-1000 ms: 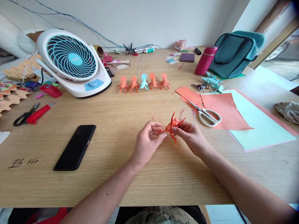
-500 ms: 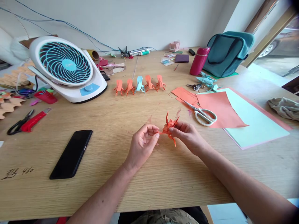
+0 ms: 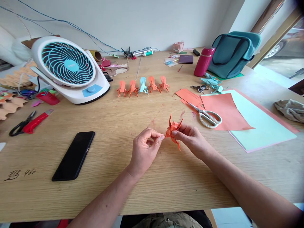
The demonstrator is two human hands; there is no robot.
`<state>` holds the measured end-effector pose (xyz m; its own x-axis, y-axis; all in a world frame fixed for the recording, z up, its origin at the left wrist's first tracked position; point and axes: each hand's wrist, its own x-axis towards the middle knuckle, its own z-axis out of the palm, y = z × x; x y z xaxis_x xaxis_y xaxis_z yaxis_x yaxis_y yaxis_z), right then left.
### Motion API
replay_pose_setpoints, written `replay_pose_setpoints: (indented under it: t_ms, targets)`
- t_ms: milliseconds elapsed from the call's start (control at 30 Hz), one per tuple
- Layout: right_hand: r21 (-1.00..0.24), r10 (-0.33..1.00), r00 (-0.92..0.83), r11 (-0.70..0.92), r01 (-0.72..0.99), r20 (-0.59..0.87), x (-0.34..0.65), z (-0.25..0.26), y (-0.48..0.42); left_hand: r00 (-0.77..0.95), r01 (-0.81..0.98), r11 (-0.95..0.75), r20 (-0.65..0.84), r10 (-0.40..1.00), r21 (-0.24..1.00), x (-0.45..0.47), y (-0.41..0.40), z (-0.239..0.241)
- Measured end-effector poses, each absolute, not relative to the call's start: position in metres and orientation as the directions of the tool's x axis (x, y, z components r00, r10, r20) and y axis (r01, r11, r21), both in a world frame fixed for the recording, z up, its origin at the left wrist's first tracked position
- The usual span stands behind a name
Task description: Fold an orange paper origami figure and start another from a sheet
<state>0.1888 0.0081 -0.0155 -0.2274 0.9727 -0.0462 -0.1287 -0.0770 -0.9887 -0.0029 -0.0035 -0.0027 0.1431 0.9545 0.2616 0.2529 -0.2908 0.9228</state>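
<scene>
An orange folded paper figure [image 3: 174, 128] with thin pointed limbs is held just above the wooden table [image 3: 118, 117] at its middle. My left hand [image 3: 144, 150] pinches one thin limb on the figure's left side between thumb and forefinger. My right hand [image 3: 193, 141] grips the figure's body from the right, fingers closed on it. A row of several finished paper figures [image 3: 142, 85], orange with one light blue, stands farther back.
White-handled scissors [image 3: 209, 117] lie on orange paper sheets [image 3: 225, 110] and a pale green sheet [image 3: 258, 126] to the right. A black phone [image 3: 74, 155] lies left. A white and blue fan [image 3: 68, 68], red cutter [image 3: 35, 122], magenta flask [image 3: 203, 61] and teal bag [image 3: 234, 53] surround them.
My left thumb and forefinger have closed into a tighter pinch on the figure's left limb. The view shifted slightly; both hands stay in place.
</scene>
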Motion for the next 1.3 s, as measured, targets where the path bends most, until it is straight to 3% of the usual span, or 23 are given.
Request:
replay_pose_setpoints:
  t_ms: [100, 267, 400, 533, 767, 1133, 1300]
  targets:
    - [-0.973, 0.962, -0.258, -0.144, -0.179, -0.094, 0.189, -0.016, 0.009, 0.179, 0.192, -0.199, 0.164, 0.970, 0.961, -0.004, -0.003, 0.000]
    - [-0.950, 0.944, -0.294, -0.218, -0.224, -0.148, 0.190, -0.017, 0.011, 0.246, -0.061, 0.072, -0.055, 0.968, 0.996, -0.010, 0.004, 0.002]
    - [-0.932, 0.926, -0.349, -0.243, -0.271, -0.140, 0.189, -0.019, 0.011, 0.383, -0.159, 0.404, -0.321, 0.866, 0.901, -0.010, 0.011, -0.005]
    - [-0.890, 0.902, -0.397, -0.313, -0.332, -0.169, 0.188, -0.020, 0.011, 0.492, -0.227, 0.553, -0.396, 0.775, 0.802, -0.008, 0.013, -0.010]
    - [-0.910, 0.909, -0.377, -0.296, -0.289, -0.176, 0.186, -0.018, 0.008, 0.492, -0.192, 0.493, -0.352, 0.796, 0.848, -0.007, 0.012, -0.008]
    - [-0.994, 0.937, -0.347, -0.081, -0.075, -0.051, 0.185, -0.020, 0.006, 0.193, -0.237, 0.348, -0.307, 0.932, 0.907, -0.006, 0.016, -0.007]
    - [-0.998, 0.977, -0.212, -0.028, -0.065, -0.013, 0.177, -0.021, 0.001, 0.147, -0.182, 0.284, -0.259, 0.955, 0.941, -0.002, 0.011, -0.009]
